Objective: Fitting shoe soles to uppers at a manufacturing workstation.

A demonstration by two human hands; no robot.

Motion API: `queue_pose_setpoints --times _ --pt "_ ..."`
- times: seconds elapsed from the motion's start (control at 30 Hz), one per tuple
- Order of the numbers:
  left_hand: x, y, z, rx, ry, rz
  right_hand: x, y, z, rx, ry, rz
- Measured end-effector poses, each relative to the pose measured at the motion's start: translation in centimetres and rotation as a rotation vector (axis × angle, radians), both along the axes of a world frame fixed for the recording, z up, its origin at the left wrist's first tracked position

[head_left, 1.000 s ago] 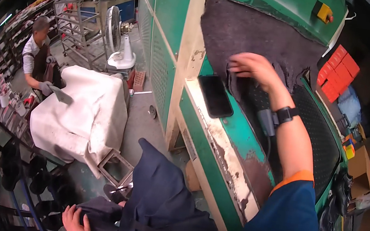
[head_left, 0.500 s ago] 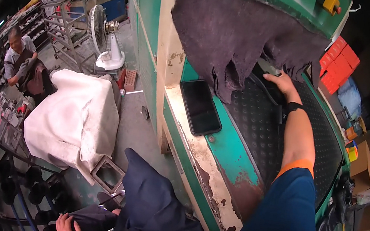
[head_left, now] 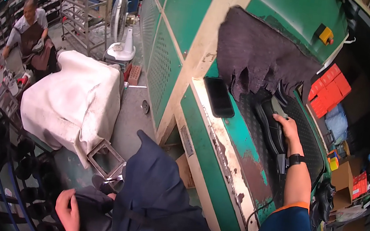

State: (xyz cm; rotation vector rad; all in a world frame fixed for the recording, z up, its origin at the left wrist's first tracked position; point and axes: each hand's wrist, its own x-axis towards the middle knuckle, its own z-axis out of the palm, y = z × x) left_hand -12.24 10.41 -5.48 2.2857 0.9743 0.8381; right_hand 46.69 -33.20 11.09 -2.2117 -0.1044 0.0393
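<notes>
My right hand (head_left: 286, 128) is closed on a black shoe (head_left: 269, 139) with a grey-green insert in its opening, thumb on the insert. The shoe lies on the studded black conveyor belt (head_left: 313, 147) of a green machine. Behind it, another black shoe (head_left: 280, 97) sits partly under the torn dark curtain (head_left: 270, 47). Low on the left, my left hand (head_left: 68, 212) is beside my dark clothing (head_left: 91, 211), holding nothing I can see; its fingers are loosely bent, the thumb apart.
A black phone (head_left: 218, 97) lies on the machine's ledge. White cloth (head_left: 73, 100) covers a bulky object at left, near a fan (head_left: 123, 31). A person (head_left: 33, 37) sits beyond it. A yellow box with a red button (head_left: 325, 35) is above the curtain; black shoes hang on racks (head_left: 27, 164) lower left.
My right hand has drawn the shoe out from the curtain toward me along the belt. My left hand has risen slightly. The view has shifted, and the seated person's arm has lowered.
</notes>
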Motion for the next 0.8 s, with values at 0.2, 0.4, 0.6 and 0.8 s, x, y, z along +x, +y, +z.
queue_pose_setpoints --times 0.2,0.4,0.6,0.8 --pt "6.3 -1.5 7.1 -0.378 -0.368 -0.458 -10.1 3.5 5.7 0.992 0.416 0.380" --pt "11.3 -5.4 8.9 -1.216 -0.715 -0.993 -23.1 18.1 3.1 1.362 0.415 0.701" --pt "6.5 -8.4 6.0 -1.215 -0.576 -0.710 -27.8 29.4 -10.3 1.252 0.988 0.963" --pt "3.2 -10.1 -0.1 -1.699 -0.533 -0.255 -30.9 30.2 -22.1 1.119 1.364 0.715"
